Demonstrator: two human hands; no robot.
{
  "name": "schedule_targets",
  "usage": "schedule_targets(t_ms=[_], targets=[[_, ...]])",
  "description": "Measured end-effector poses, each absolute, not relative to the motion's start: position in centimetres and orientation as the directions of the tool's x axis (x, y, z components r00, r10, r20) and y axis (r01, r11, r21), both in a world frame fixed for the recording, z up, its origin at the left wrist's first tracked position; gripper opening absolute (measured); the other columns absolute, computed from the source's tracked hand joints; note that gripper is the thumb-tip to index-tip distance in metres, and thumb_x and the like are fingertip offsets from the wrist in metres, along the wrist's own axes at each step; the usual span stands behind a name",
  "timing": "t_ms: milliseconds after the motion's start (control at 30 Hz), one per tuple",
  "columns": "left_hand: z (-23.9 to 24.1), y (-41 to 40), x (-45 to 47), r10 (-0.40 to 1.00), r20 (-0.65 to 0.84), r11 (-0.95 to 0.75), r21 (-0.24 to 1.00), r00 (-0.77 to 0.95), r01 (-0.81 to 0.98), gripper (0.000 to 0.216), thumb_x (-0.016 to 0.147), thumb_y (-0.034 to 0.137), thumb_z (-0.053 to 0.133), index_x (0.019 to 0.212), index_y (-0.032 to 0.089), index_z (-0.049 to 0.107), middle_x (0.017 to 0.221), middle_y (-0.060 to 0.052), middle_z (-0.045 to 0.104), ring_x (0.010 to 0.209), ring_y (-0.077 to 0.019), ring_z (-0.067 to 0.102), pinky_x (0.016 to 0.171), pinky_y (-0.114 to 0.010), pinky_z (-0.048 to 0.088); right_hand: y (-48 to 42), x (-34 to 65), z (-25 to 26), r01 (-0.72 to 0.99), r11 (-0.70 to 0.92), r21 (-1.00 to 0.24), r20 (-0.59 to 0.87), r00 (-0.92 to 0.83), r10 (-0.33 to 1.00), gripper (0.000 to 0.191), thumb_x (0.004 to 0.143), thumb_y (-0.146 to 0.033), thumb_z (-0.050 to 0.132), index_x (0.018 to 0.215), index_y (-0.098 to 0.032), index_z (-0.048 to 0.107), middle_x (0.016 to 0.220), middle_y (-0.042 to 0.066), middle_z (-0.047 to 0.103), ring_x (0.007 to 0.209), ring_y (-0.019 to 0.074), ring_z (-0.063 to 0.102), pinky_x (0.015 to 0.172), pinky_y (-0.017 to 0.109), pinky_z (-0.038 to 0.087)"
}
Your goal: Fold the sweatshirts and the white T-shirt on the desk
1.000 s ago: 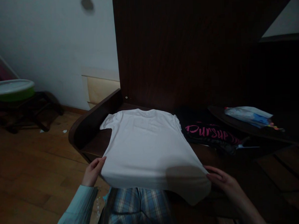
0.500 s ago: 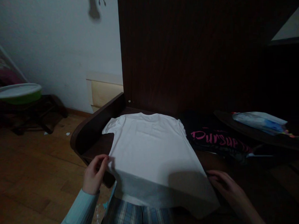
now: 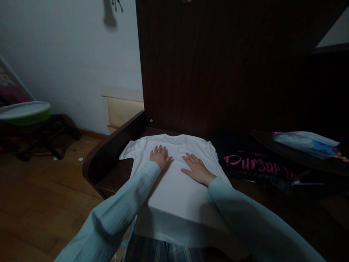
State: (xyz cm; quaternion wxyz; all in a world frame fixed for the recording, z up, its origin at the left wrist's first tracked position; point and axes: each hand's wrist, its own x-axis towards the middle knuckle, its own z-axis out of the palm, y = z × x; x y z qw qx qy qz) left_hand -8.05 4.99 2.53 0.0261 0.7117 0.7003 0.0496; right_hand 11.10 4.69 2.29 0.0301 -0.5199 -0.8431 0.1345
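A white T-shirt (image 3: 176, 196) is spread over the dark wooden bench, collar toward the back panel, with its lower hem hanging over the front edge. My left hand (image 3: 160, 157) rests flat on the upper left of the shirt, fingers stretched out. On the shirt's upper right lies my right hand (image 3: 197, 169), palm down with fingers apart. Neither hand grips the cloth. The shirt's right sleeve looks bunched beside a folded black garment (image 3: 250, 164) with pink lettering.
The bench's raised side (image 3: 113, 142) curves along the left. Right of the shirt, a plastic packet (image 3: 306, 141) lies on a dark surface. A green basin (image 3: 22, 113) with a pale top stands on a dark stool at far left. Plaid cloth (image 3: 164, 253) shows below the hem.
Both hands have let go of the shirt's lower side edges and moved forward and inward onto its upper part, where they lie flat. The shirt stays in about the same place.
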Motion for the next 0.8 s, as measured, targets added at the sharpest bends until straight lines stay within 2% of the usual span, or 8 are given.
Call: schedule_targets(t_ms=[133, 333, 467, 567, 733, 800], targets=[[-0.6, 5.2, -8.4, 0.997, 0.061, -0.045, 0.097, 0.039, 0.994, 0.066, 0.083, 0.054, 0.03, 0.134, 0.011, 0.03, 0.143, -0.015, 0.023, 0.131, -0.0303, 0.018, 0.102, -0.047, 0.021, 4.6, 11.2, 0.4, 0.887, 0.416, -0.2, -0.1, -0.441, 0.892, 0.062, 0.085, -0.052, 0.029, 0.137, -0.019, 0.025, 0.146, 0.008, 0.013, 0.134, 0.0265, 0.008, 0.105, 0.05, 0.012], [-1.9, 4.5, -8.4, 0.989, 0.118, -0.098, 0.097, 0.086, 0.99, 0.068, 0.082, 0.056, 0.029, 0.134, 0.012, 0.031, 0.142, -0.015, 0.025, 0.131, -0.0304, 0.019, 0.102, -0.048, 0.02, 3.6, 11.8, 0.6, 0.904, 0.389, -0.177, -0.154, -0.416, 0.896, 0.065, 0.084, -0.056, 0.026, 0.138, -0.021, 0.023, 0.147, 0.008, 0.009, 0.134, 0.0263, 0.005, 0.104, 0.052, 0.012], [-2.0, 4.6, -8.3, 0.99, 0.11, -0.1, 0.108, 0.088, 0.989, 0.069, 0.082, 0.055, 0.029, 0.134, 0.01, 0.03, 0.142, -0.016, 0.023, 0.131, -0.0304, 0.018, 0.103, -0.048, 0.019, 4.9, 11.1, 1.9, 0.911, 0.36, -0.204, -0.236, -0.402, 0.885, 0.074, 0.08, -0.063, 0.027, 0.138, -0.018, 0.022, 0.146, 0.011, 0.01, 0.134, 0.0279, 0.007, 0.104, 0.048, 0.016], [-2.2, 4.8, -8.5, 0.989, 0.121, -0.099, 0.121, 0.084, 0.988, 0.069, 0.082, 0.056, 0.03, 0.134, 0.011, 0.031, 0.142, -0.015, 0.024, 0.131, -0.0305, 0.019, 0.103, -0.048, 0.02, 7.1, 10.0, 2.5, 0.898, 0.393, -0.197, -0.184, -0.428, 0.885, 0.073, 0.081, -0.062, 0.027, 0.139, -0.017, 0.021, 0.146, 0.012, 0.011, 0.134, 0.0277, 0.009, 0.105, 0.046, 0.016], [-2.3, 5.1, -8.9, 0.984, 0.156, -0.107, 0.142, 0.085, 0.984, 0.068, 0.081, 0.055, 0.033, 0.133, 0.011, 0.033, 0.141, -0.016, 0.028, 0.13, -0.0311, 0.021, 0.102, -0.049, 0.02, 10.9, 7.9, 1.7, 0.814, 0.561, -0.152, -0.063, -0.574, 0.816, 0.068, 0.081, -0.059, 0.031, 0.138, -0.022, 0.023, 0.146, 0.006, 0.013, 0.134, 0.0251, 0.007, 0.106, 0.047, 0.011], [-2.1, 5.1, -9.0, 0.983, 0.158, -0.125, 0.171, 0.098, 0.977, 0.067, 0.08, 0.054, 0.036, 0.132, 0.011, 0.035, 0.14, -0.017, 0.029, 0.13, -0.0308, 0.023, 0.102, -0.049, 0.021, 12.0, 7.3, 0.8, 0.812, 0.562, -0.155, -0.048, -0.575, 0.817, 0.067, 0.082, -0.058, 0.029, 0.138, -0.021, 0.023, 0.146, 0.005, 0.015, 0.134, 0.0232, 0.007, 0.106, 0.047, 0.01]])
